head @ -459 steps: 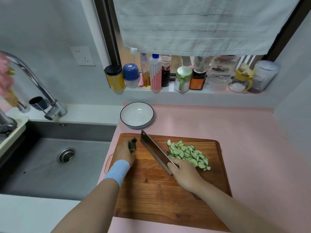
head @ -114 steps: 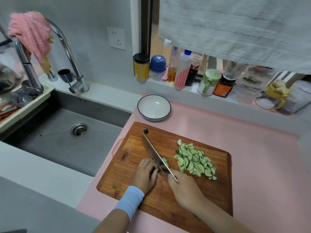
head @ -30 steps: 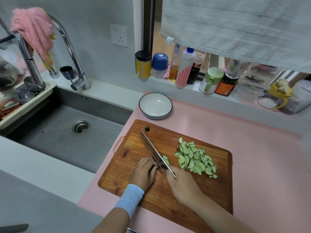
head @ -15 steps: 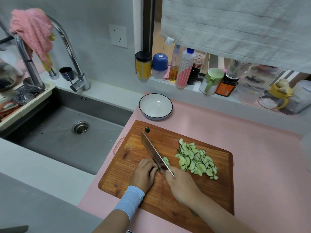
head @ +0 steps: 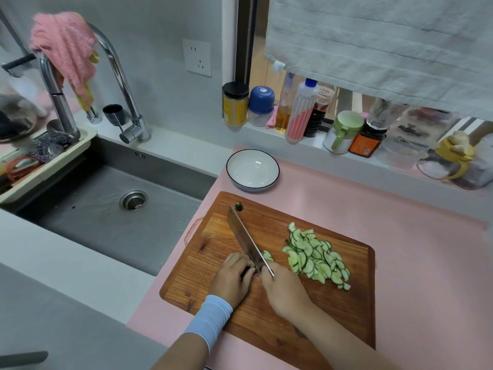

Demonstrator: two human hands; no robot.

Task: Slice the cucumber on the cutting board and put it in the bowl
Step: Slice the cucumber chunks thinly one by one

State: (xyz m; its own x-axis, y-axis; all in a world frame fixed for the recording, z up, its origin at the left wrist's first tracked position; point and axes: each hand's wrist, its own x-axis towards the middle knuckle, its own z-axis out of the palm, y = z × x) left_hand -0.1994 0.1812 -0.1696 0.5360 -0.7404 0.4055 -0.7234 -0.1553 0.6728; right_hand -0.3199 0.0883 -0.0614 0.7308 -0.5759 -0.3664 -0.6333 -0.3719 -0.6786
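My right hand: fingers wrapped round the knife handle.
My left hand: fingers curled over the cucumber stub, just beside the blade.
Slices: heaped on the cutting board, right of the blade.
Bowl: beyond the board.
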